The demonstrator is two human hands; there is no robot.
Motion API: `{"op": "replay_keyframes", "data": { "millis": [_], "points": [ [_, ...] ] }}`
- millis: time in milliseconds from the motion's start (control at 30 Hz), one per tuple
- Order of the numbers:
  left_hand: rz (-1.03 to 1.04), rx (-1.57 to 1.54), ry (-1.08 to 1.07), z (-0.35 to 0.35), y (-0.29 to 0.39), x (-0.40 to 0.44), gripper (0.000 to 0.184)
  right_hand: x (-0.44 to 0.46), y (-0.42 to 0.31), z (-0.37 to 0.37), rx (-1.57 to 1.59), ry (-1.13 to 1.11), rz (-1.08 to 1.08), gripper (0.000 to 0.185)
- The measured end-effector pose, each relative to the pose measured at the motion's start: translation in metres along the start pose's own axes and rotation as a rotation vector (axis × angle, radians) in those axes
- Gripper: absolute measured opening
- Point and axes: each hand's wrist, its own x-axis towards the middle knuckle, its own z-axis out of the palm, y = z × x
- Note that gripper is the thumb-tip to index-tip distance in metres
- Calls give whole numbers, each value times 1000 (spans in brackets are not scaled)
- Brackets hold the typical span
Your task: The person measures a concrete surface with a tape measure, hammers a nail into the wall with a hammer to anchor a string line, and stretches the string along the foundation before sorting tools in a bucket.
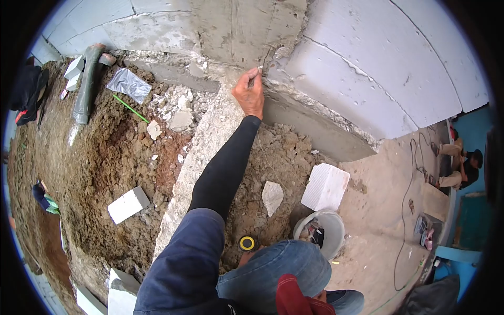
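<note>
My left hand (249, 94), in a black arm sleeve, reaches to the foot of the grey plastered column (236, 31). Its fingers are pinched by the column's lower right corner, around a small thing I cannot make out. A thin string (270, 163) hangs below the wrist over the soil. Near my knee lies a round black and yellow reel (247, 243), with a bit of skin beside it. My right hand is mostly hidden by the bent knee and a red cloth (294, 295), so its fingers cannot be made out.
A white block (325, 187) stands beside a bucket (338, 236) with tools. Another block (128, 205) lies on dug soil left of the concrete ledge (210, 136). A grey pipe (86, 86) leans at upper left. People (462, 168) sit far right, near a cable (403, 210).
</note>
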Motion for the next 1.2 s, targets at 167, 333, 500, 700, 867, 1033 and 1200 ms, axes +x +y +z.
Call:
{"op": "replay_keyframes", "data": {
  "millis": [167, 333, 500, 700, 867, 1033, 1200],
  "points": [
    [20, 1, -7, -1, 0, 0, 11, -4, -4, 1, -60, 7, -11, 56],
    [41, 13, -4, -1, 1, 1, 12, -5, -6, 4, -21, -2, -36, 55],
    [19, 4, -4, 0, -3, 0, 13, -8, -13, 6, -28, -17, -48, 53],
    [26, 23, 1, 0, -2, 2, 14, -13, -22, 10, -78, 7, -41, 54],
    [-45, 37, 9, 0, 7, 5, 12, -12, -30, 10, -85, 23, -35, 53],
    [35, 67, 24, 2, 9, 6, 11, -20, -85, 9, -233, 97, -12, 52],
    [61, 62, 18, 2, 9, 7, 10, 1, -170, 7, -470, 226, -468, 27]
  ]
}}
